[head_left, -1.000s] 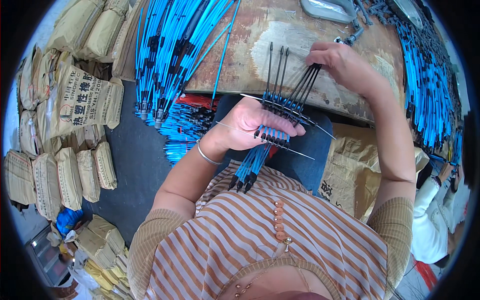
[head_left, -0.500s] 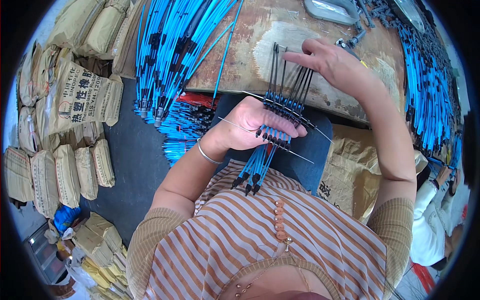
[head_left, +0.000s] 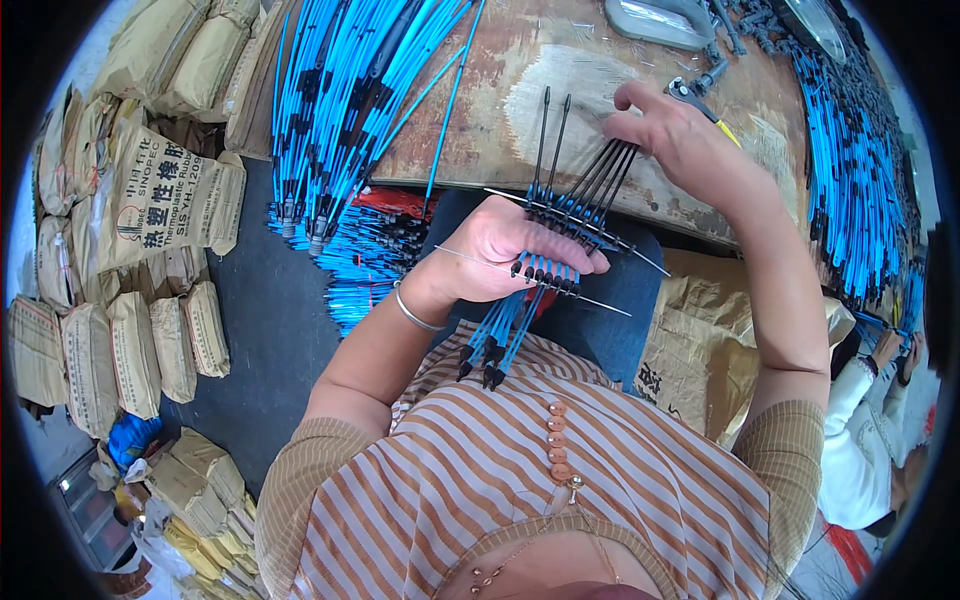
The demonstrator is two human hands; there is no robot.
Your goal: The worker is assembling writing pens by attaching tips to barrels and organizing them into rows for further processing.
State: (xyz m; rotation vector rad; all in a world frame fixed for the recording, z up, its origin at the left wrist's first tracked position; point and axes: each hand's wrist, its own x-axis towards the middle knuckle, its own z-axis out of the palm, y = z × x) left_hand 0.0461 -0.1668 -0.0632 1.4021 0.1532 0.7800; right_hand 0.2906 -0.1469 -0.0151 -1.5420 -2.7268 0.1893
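Note:
My left hand is closed around a bundle of blue rods that have black fittings at their lower ends. Two thin metal skewers cross the bundle: the near skewer passes through a row of black beads, and the far skewer runs by another row beyond my fingers. Slim black stems rise from the far row toward the table. With bent fingers, my right hand grips several stem tips gathered at its underside. Two other stems stand apart on the left.
Ahead is a worn wooden table with a large pile of blue rods, a grey tray and a yellow-handled tool. Paper sacks are stacked left. Another person's white sleeve shows at right.
My right hand has shifted slightly right, drawing several black stems with it, while two stems stay upright at left. The lower ends of the blue rods have swung a little. My left hand keeps its place.

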